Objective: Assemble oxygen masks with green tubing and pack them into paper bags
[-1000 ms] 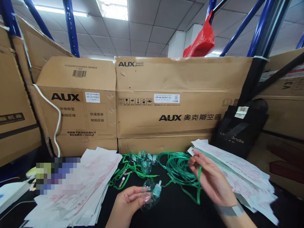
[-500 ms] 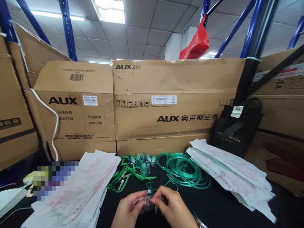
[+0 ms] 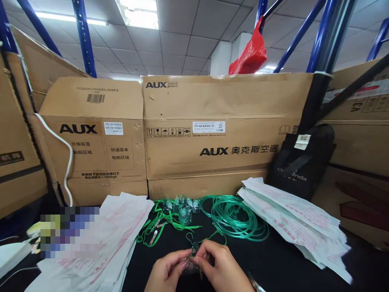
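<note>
Low in the middle of the head view, a small clear plastic oxygen mask (image 3: 191, 265) is mostly covered by fingers. My left hand (image 3: 170, 267) is closed on its left side, thumb and fingers pinching the rim. My right hand (image 3: 220, 265) pinches at the mask's right edge, its fingertips against those of the left. A thin strip points down below the right fingertips; what it is I cannot make out. Thin green elastic strap (image 3: 217, 232) curls out beyond both hands. Farther back lie several clear masks (image 3: 184, 215) and a tangle of green straps (image 3: 148, 233) with small metal strips.
Coiled green tubing (image 3: 235, 221) lies behind my right hand. White printed paper bags are stacked on the left (image 3: 103, 243) and the right (image 3: 298, 227). A metal tool (image 3: 255, 282) shows partly beside my right wrist. Cardboard boxes (image 3: 212, 162) wall off the back, with a black bag (image 3: 288, 166) at right.
Both hands have shifted slightly to the right with the mask, and the fingertips have drawn closer together. The view has turned a little. Nothing was let go.
</note>
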Motion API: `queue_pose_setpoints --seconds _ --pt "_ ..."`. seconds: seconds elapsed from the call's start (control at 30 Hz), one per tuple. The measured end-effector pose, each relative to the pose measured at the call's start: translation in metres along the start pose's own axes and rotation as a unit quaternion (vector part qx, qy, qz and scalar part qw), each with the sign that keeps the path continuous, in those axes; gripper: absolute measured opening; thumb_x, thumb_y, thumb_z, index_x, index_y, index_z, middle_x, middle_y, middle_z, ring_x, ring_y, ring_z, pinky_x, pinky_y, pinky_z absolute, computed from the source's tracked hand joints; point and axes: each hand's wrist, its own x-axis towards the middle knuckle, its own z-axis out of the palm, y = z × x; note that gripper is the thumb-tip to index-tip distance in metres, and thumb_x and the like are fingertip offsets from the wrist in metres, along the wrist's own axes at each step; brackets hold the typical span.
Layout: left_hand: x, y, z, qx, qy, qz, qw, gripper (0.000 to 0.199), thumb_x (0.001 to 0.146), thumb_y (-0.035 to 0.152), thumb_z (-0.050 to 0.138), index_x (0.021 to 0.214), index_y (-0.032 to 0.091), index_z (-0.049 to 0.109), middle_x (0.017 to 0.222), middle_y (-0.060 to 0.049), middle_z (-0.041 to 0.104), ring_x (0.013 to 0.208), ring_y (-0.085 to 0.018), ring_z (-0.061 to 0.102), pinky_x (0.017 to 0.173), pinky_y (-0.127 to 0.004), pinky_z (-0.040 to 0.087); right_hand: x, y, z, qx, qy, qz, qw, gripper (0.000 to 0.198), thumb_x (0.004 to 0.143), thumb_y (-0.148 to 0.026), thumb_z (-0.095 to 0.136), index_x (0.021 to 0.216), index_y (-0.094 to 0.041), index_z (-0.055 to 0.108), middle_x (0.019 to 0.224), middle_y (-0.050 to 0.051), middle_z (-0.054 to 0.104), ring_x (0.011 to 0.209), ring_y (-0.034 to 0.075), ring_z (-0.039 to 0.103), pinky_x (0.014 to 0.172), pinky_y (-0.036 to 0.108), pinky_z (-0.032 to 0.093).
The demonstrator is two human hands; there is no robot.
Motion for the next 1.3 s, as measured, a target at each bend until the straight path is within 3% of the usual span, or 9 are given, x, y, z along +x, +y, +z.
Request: queue_pose_setpoints --seconds 0.33,0.57,0.83,1.07,1.3 --pt "0.002 -0.01 -0.007 0.052 -0.052 0.036 0.997 0.024 0.072 0.035 0.057 0.092 0.027 0.068 0.098 -0.004 0.068 0.094 -0.023 0.06 0.086 -0.032 0.044 0.0 0.0 0.0 0.011 -0.012 0.026 1.0 0.013 0.07 -0.02 0.053 0.058 -0.017 0.053 0.052 -0.002 0.052 0.051 0.01 0.045 0.049 0.019 0.033" --pt "0.001 -0.007 -0.01 0.089 -0.056 0.051 0.993 0.023 0.075 0.028 0.054 0.095 0.029 0.066 0.099 -0.002 0.068 0.095 -0.022 0.06 0.085 -0.03 0.045 0.002 0.003 0.002 0.047 -0.014 0.031 0.998 0.013 0.073 -0.022 0.05 0.061 -0.017 0.052 0.054 -0.001 0.055 0.053 0.012 0.049 0.051 0.02 0.036" --pt "0.002 -0.01 -0.011 0.146 -0.056 0.073 0.985 0.024 0.077 0.026 0.052 0.097 0.028 0.065 0.1 -0.001 0.067 0.095 -0.02 0.061 0.084 -0.027 0.047 -0.003 0.003 0.005 -0.048 0.022 -0.019 0.998 0.013 0.076 -0.017 0.047 0.064 -0.018 0.051 0.065 0.001 0.057 0.065 0.014 0.053 0.06 0.021 0.037" --pt "0.002 -0.017 -0.014 0.202 -0.087 0.15 0.964 0.028 0.078 0.019 0.05 0.101 0.027 0.063 0.1 0.0 0.067 0.092 -0.017 0.062 0.082 -0.024 0.048 0.001 0.007 0.008 0.007 -0.013 0.038 0.999 0.014 0.074 -0.017 0.048 0.06 -0.018 0.049 0.055 0.0 0.057 0.055 0.012 0.053 0.053 0.019 0.038" --pt "0.002 -0.018 -0.013 0.175 -0.095 0.147 0.969 0.036 0.077 0.013 0.05 0.108 0.03 0.058 0.102 0.002 0.066 0.088 -0.015 0.064 0.078 -0.022 0.05 0.001 0.011 0.01 0.049 -0.022 0.079 0.995 0.012 0.073 -0.02 0.049 0.061 -0.017 0.05 0.053 0.001 0.059 0.051 0.012 0.054 0.047 0.018 0.036"
